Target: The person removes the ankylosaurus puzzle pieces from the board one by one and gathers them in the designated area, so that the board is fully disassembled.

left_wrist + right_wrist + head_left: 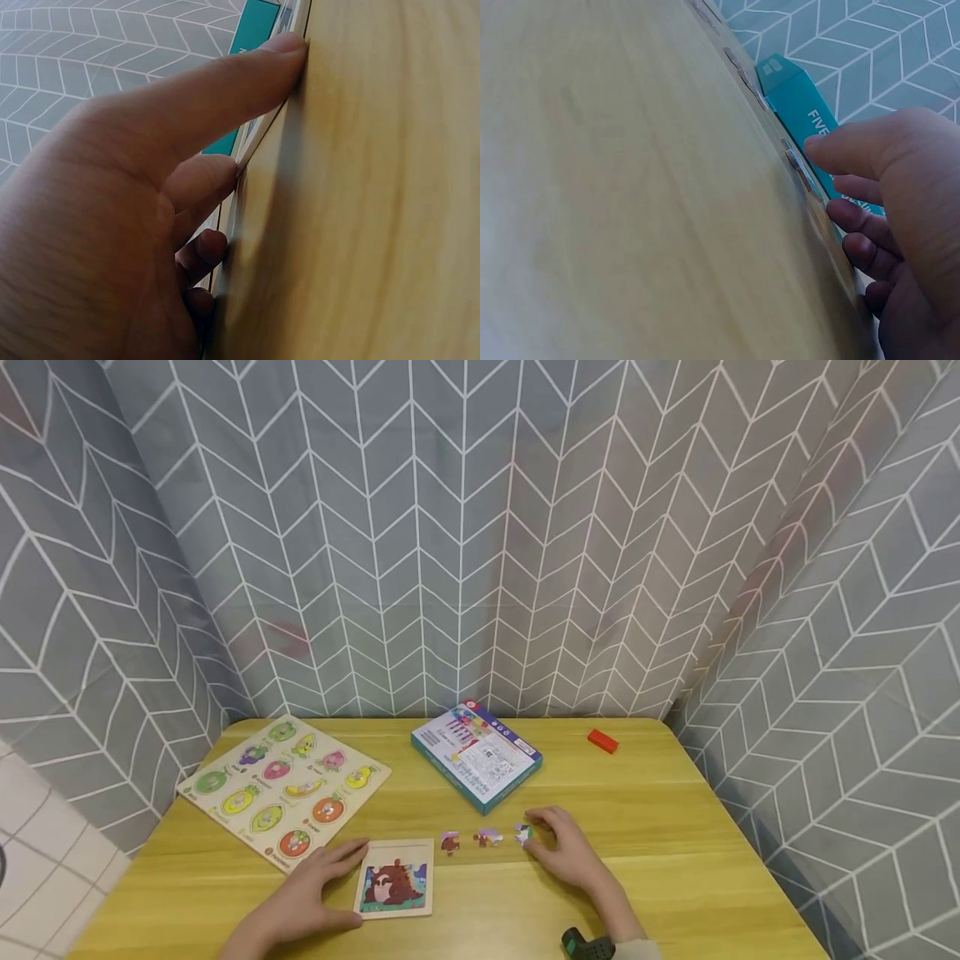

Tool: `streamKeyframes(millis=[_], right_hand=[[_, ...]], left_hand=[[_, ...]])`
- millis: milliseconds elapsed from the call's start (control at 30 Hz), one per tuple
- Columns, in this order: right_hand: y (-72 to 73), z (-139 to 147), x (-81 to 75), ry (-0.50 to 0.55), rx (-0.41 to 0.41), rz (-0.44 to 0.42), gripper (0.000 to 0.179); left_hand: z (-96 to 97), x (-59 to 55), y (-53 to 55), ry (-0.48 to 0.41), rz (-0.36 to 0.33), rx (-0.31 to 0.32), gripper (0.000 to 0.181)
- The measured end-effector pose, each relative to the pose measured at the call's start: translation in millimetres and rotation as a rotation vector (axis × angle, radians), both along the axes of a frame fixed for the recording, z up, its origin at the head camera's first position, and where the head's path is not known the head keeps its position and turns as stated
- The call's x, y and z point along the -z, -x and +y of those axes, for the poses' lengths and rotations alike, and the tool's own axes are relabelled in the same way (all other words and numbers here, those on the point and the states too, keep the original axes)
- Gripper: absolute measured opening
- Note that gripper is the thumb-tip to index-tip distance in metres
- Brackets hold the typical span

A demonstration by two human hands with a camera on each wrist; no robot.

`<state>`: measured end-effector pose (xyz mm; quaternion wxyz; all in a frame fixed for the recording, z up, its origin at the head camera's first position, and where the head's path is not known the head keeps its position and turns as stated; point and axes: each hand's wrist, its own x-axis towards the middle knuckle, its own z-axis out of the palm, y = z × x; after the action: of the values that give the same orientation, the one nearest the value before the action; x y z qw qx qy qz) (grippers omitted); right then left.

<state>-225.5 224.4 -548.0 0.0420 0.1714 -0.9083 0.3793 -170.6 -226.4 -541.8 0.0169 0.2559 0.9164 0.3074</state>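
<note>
Just right of the left grip (315, 889): small wooden puzzle tray (406, 850), flat on the tabletop (690, 868). Left grip spread along the tray's left side, thumb at the near corner, fingers at the far corner; no pinch seen.

Progress, as judged from present layout: most of the picture is in. The fitted section (393, 889), a brown spiky creature, fills the tray's near and middle parts; its far edge is uneven, with bare wood beyond. Far strip therefore not yet done.

Left over, in a row between the two grips: first loose piece (450, 842), nearest the tray; middle loose piece (483, 838); last loose piece (522, 833), just beside the thumb and forefinger of the right grip (562, 853). Right grip parted around that piece, piece flat; contact cannot be told. Whether these complete the strip: probable, unconfirmed.

Farther out: boxed set (480, 756) beyond the right grip, to its left; fruit board (303, 767) beyond the left grip; red block (602, 741) well beyond the right grip.
</note>
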Motion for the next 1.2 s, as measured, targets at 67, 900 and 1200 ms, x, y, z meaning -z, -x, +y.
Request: streamKeyframes(millis=[67,900,1200], right_hand=[[1.1,-1,-1.2,-0.001,0.002,-0.004,0.044],[1.3,-51,-37.6,0.033,-0.095,0.034,0.038],[-6.0,-98,-41.0,0.074,-0.234,0.03,0.039]], left_hand=[[-0.1,-0.5,0.5,0.003,-0.008,-0.003,0.094],[1.1,-0.1,-1.0,0.032,0.027,-0.009,0.093],[1.1,-2.6,-1.2,0.033,0.014,-0.013,0.093]])
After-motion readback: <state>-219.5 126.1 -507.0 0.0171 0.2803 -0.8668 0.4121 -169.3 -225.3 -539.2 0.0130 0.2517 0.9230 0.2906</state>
